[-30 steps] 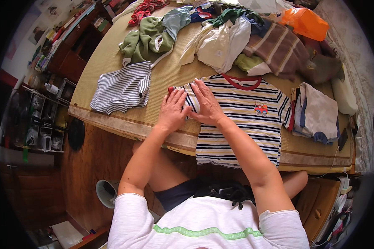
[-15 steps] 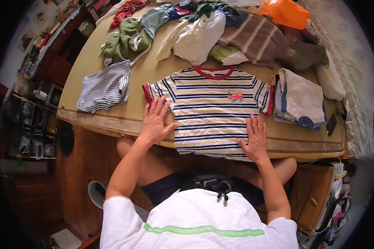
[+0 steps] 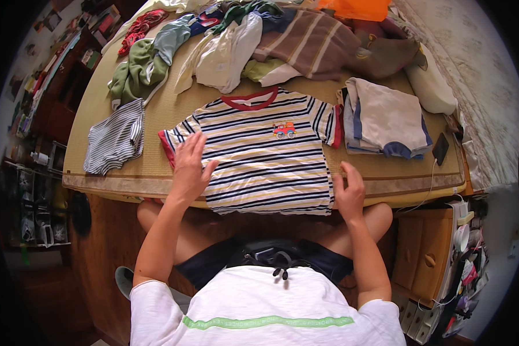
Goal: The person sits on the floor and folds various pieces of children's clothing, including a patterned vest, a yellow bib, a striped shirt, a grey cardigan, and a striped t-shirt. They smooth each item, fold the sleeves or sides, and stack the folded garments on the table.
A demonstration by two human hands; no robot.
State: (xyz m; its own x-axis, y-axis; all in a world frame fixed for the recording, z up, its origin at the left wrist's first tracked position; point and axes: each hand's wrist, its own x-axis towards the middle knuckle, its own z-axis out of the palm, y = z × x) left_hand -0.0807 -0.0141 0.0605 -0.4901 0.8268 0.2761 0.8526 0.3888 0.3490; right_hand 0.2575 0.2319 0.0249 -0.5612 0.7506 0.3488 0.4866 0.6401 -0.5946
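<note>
A striped T-shirt (image 3: 265, 155) with red collar and cuffs and a small truck picture on its chest lies spread flat, its hem toward me at the edge of the mat. My left hand (image 3: 190, 170) is open over the shirt's left side, just below the left sleeve, fingers stretched and thumb out. By the lower right side of the shirt, my right hand (image 3: 350, 190) has its fingers slightly bent and the thumb apart, with nothing seen in it. Whether either hand touches the cloth, I cannot tell.
Folded grey-and-blue clothes (image 3: 386, 118) lie to the right, near a phone (image 3: 440, 149) on a cable. Left is a striped garment (image 3: 115, 138). Behind, a heap of clothes includes a brown striped piece (image 3: 314, 43) and an orange item (image 3: 357, 8). A wooden cabinet (image 3: 424, 248) stands lower right.
The whole view has shifted, so the mat and clothes appear further left. My right hand has come off the shirt's front to its right edge, fingers now bent; my left hand is less flat.
</note>
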